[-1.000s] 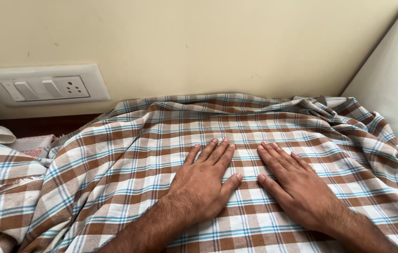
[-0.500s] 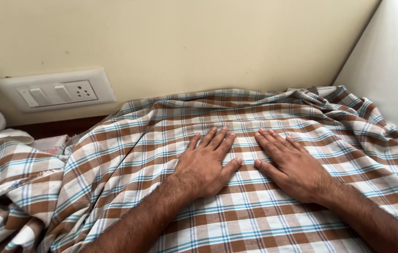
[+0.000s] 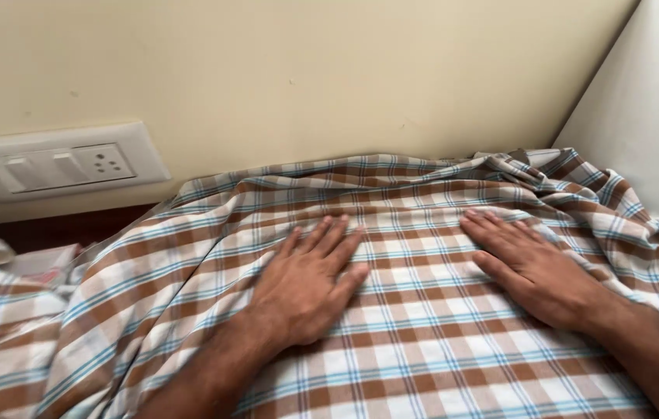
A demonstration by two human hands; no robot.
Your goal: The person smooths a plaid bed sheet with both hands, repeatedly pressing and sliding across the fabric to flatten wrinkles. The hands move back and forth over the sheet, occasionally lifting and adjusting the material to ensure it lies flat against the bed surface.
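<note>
Checked cloth (image 3: 422,341), brown/white w/ blue lines, is spread across the near surface from 6 to 12 o'clock. Left hand (image 3: 306,283) is laid flat on it at centre, palm down, fingers spread, gripping nothing. Right hand (image 3: 535,268) is pressed flat at 3 o'clock, fingers extended, also open. Forearms are cut off at the bottom edge. A small white/red package (image 3: 38,268) at 9 o'clock is blurred. White switch plate (image 3: 58,164) is seen at 10 o'clock on the cream wall (image 3: 306,70).

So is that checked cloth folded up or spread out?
Spread out: the checked cloth lies open under both flat hands, left and right, though rumpled at its edges.
</note>
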